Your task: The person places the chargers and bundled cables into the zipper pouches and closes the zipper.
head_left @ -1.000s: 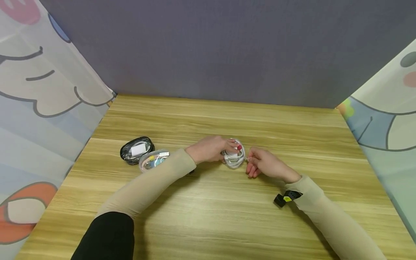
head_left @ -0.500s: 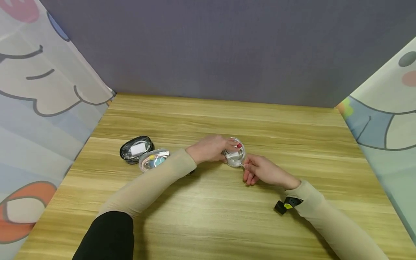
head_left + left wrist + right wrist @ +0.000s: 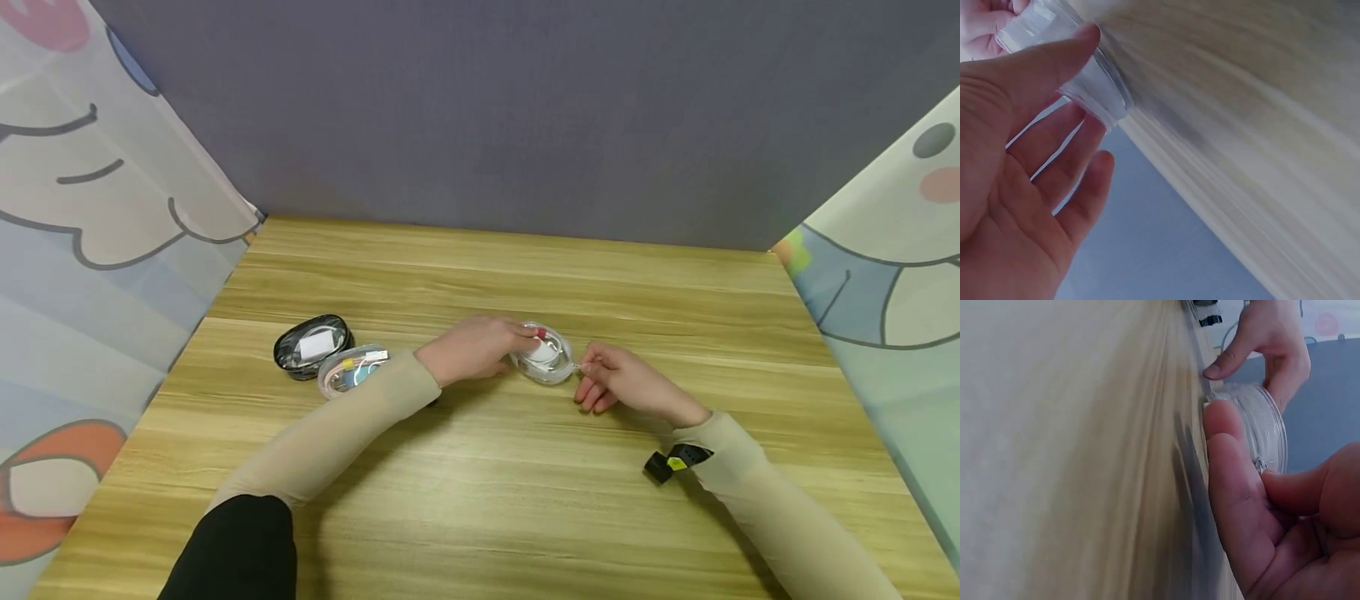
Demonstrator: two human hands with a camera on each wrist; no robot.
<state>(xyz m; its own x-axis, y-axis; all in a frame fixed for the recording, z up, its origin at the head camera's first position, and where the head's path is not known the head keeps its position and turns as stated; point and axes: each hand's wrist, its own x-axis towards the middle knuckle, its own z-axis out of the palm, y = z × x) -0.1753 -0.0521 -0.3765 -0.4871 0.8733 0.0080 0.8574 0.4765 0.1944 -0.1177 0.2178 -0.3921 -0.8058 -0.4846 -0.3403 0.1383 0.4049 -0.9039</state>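
An oval clear zip pouch [image 3: 557, 373] lies on the table with a white cable, a white block and something red inside. My left hand [image 3: 474, 348] grips its left end, the thumb on one side and fingers on the other, as the left wrist view shows. At the pouch's right end, my right hand [image 3: 626, 382] pinches the small zipper pull [image 3: 1260, 465] between thumb and index finger. The pouch [image 3: 1094, 78] is partly covered by the left thumb in the left wrist view.
To the left lie a black-edged clear pouch [image 3: 288, 356] with a white block inside and a second clear pouch [image 3: 327, 385] with cables, partly behind the left sleeve. A grey panel [image 3: 480, 117] stands along the back edge of the wooden table [image 3: 480, 500].
My right hand first moved left and nearer along the pouch's edge, then back to the right with the zipper pull. The pouch has turned slightly, and my left hand still holds it.
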